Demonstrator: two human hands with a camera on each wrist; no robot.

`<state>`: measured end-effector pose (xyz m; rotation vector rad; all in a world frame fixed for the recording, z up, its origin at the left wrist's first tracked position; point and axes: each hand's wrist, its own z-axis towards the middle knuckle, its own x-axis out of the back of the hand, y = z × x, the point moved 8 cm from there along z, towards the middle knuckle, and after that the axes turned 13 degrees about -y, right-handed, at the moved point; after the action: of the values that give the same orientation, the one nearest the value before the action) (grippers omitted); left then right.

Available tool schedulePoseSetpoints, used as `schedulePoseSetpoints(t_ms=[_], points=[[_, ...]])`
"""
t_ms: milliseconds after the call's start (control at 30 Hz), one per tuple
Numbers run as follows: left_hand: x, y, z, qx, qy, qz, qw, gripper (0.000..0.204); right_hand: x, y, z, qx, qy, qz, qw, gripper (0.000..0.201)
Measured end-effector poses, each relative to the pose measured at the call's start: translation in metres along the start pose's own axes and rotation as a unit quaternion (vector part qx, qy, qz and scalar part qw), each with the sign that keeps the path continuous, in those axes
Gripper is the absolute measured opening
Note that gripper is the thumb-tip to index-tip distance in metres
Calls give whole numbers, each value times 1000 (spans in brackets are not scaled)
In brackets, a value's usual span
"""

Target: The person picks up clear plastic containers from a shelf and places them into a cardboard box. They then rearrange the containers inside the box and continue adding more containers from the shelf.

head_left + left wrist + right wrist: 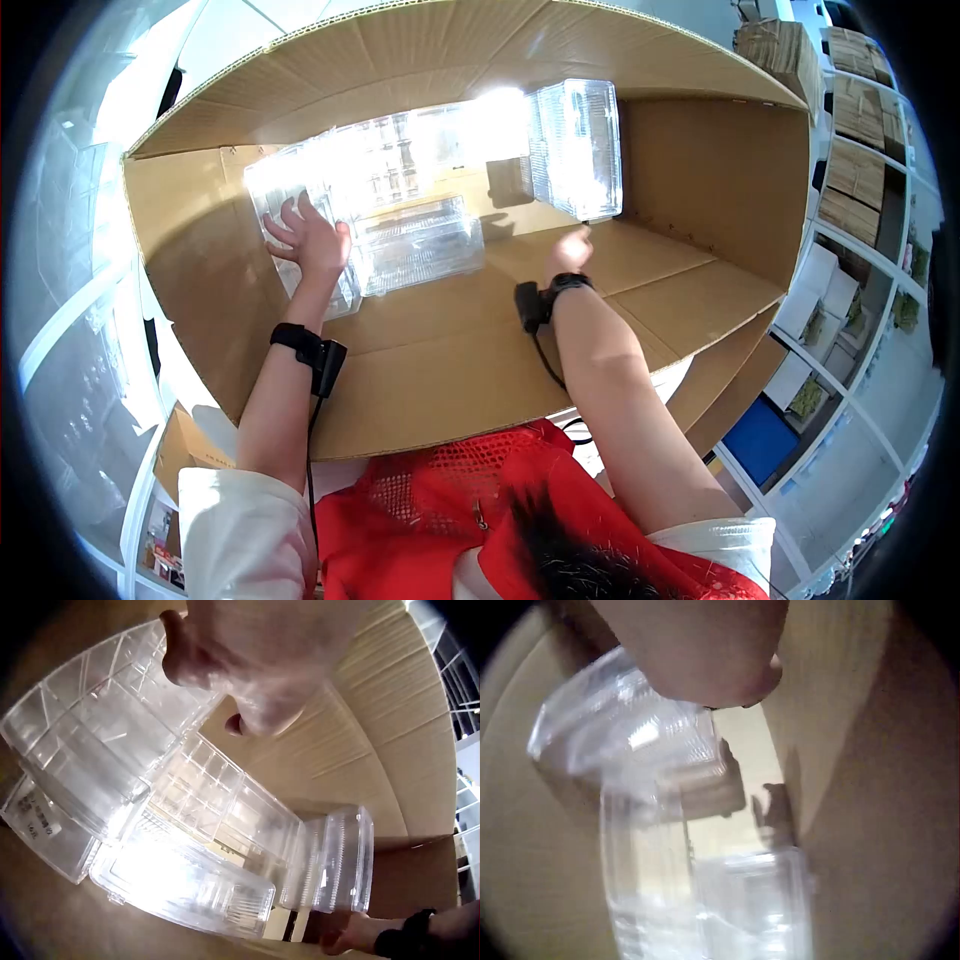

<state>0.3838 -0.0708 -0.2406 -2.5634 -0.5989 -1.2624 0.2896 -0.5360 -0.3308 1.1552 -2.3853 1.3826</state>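
Inside a large cardboard box (700,190), several clear plastic containers stand in a group. My left hand (312,240) has its fingers spread over the leftmost container (345,290); in the left wrist view, this hand (255,660) overlaps a container with inner ridges (97,712). One container (450,240) lies low along the back wall. At the right end, a ribbed clear container (580,150) sits high against the back. Just below its lower edge is my right hand (572,250), fingers loosely bent and largely hidden; the right wrist view shows that hand (712,652) overlapping the container's (630,735) end.
Cardboard walls enclose the containers, with a wide flap (400,50) along the far side. A white label (34,814) is on one container. Shelves (850,240) with stacked cardboard stand outside on the right. A cable runs from each wrist camera.
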Motion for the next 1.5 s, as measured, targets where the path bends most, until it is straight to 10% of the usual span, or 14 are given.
schedulePoseSetpoints(t_ms=[67, 100, 233, 300, 367, 400, 633, 733, 833, 967, 1167, 1300, 1433, 1500], points=[[-1, 1, 0, -6, 14, -9, 1000, 76, -47, -11, -28, 206, -104, -312, 922, 34], [-1, 1, 2, -6, 15, -8, 1000, 76, -86, -28, -72, 168, -285, -280, 901, 32], [2, 0, -2, 9, -4, 13, 1000, 74, -194, 12, -149, 259, -522, -647, 492, 69], [2, 1, 0, 8, 9, 12, 1000, 72, -216, 33, -163, 269, -557, -641, 454, 83], [-1, 0, 2, -6, 52, 8, 999, 62, -189, 5, -197, 59, -599, -672, 431, 94], [1, 1, 0, -7, 55, 0, 998, 60, -191, 20, -197, 128, -550, -738, 369, 99], [1, 2, -2, -14, 55, 4, 998, 56, -193, 25, -193, 219, -520, -774, 289, 105], [0, 2, -2, -6, 49, 1, 999, 55, -199, 26, -178, 204, -519, -762, 329, 101], [0, 1, -3, -14, 48, -1, 999, 55, -199, 38, -169, 139, -544, -790, 246, 95], [-2, -1, 0, -7, 53, -4, 999, 55, -206, 61, -153, 253, -492, -768, 322, 91], [-2, -2, -2, -6, 57, 9, 998, 55, -193, 46, -151, 52, -616, -706, 345, 91], [-2, -2, -1, 1, 52, 12, 999, 55, -187, 29, -148, 161, -555, -722, 380, 92], [0, 0, -2, -1, 31, 4, 1000, 56, -199, 54, -138, 170, -572, -750, 285, 97], [-2, -1, -1, -4, 35, 3, 999, 56, -189, 24, -147, 151, -585, -736, 304, 93]])
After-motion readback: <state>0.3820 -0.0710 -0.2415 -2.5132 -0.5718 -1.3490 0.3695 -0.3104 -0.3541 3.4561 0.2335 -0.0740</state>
